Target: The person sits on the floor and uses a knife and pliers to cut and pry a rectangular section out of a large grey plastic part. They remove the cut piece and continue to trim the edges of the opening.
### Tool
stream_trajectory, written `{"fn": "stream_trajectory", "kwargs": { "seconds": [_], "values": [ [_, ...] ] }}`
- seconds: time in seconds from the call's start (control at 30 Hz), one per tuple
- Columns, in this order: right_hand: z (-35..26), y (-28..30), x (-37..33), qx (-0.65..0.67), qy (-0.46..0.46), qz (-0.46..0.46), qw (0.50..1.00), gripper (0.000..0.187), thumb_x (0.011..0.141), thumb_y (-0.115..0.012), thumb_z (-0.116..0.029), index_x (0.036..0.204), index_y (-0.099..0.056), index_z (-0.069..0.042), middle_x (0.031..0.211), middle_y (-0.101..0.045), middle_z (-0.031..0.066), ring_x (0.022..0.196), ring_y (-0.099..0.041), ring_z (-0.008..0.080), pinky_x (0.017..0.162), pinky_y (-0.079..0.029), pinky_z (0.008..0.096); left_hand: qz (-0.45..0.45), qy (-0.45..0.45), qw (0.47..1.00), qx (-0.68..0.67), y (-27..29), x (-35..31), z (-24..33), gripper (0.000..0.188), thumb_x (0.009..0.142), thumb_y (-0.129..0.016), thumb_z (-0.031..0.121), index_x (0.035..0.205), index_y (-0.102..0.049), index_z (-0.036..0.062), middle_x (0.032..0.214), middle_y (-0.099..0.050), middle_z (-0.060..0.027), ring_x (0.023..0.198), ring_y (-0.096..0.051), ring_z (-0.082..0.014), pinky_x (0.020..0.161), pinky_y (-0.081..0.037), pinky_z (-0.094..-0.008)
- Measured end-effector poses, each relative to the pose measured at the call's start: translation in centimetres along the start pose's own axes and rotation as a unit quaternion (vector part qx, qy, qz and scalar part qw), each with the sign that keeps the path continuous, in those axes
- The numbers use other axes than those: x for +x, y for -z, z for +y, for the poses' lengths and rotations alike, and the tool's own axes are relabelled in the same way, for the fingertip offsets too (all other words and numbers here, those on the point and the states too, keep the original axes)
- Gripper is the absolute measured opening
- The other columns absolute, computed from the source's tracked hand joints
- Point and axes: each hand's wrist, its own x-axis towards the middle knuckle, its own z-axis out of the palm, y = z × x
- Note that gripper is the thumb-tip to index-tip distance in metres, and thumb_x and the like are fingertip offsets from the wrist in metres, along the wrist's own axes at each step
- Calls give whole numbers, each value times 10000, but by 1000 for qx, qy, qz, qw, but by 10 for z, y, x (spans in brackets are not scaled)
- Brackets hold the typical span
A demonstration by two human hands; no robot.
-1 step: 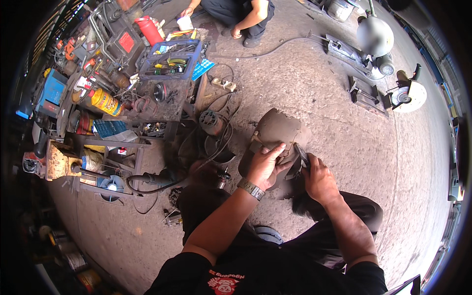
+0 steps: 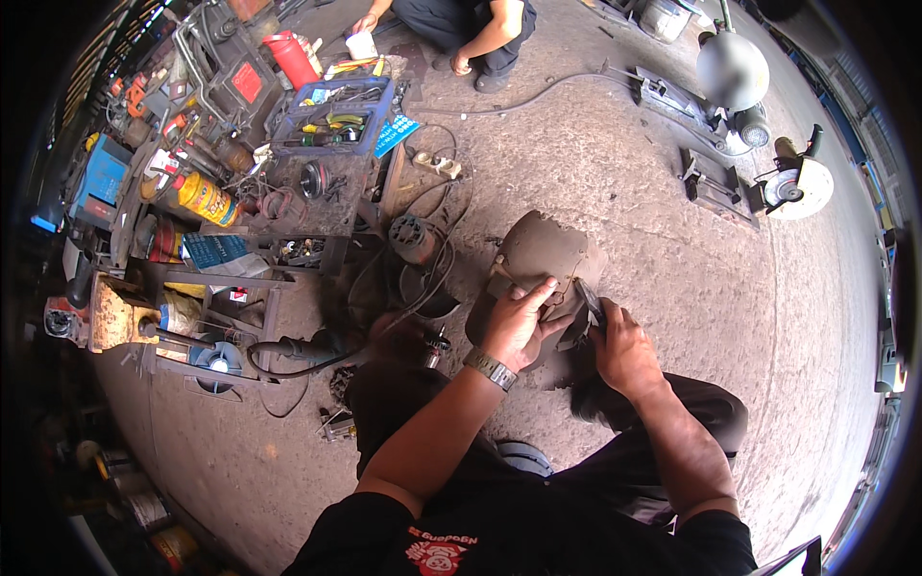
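Housing: a dusty brown-grey metal housing (image 2: 543, 254), rounded like a motor cover, stands on the concrete floor (image 2: 653, 221) just in front of the person's knees, near centre of the view.
Axis: its long axis runs from lower left to upper right; the domed end points up-right, away from the person, and the lower end is under the hands.
Left hand: the left hand (image 2: 517, 322) lies flat on the near side of the housing, fingers spread and half open, pressing on it, not wrapped around. A wristwatch (image 2: 491, 368) is on this wrist.
Right hand: the right hand (image 2: 622, 348) is closed around a small dark tool (image 2: 589, 301), whose tip touches the housing's right edge. What kind of tool, cannot tell.
Near: a small round motor part (image 2: 413, 238) w/ black cables (image 2: 437, 278) lies left of the housing.
Further left: a low metal rack (image 2: 288, 216) w/ a yellow spray can (image 2: 204, 198) and a blue tool tray (image 2: 336, 115).
Far: another person (image 2: 471, 29) crouches at the top; a cut-off saw (image 2: 792, 182) stands at the upper right, well apart.
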Motion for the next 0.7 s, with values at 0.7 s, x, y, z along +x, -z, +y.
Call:
{"fn": "stream_trajectory", "kwargs": {
  "seconds": [0.7],
  "values": [
    [9, -1, -10, -34, 41, 52, 997, 496, 956, -627, -176, 1392, -458, -11, 1190, -640, 310, 1086, -631, 490, 938, -523, 543, 53, -106, 987, 112, -22, -6, -15, 233, 952, -687, 23, 1168, -621, 80, 1087, -698, -65, 982, -706, -197, 833, -620, -391]
  ]
}}
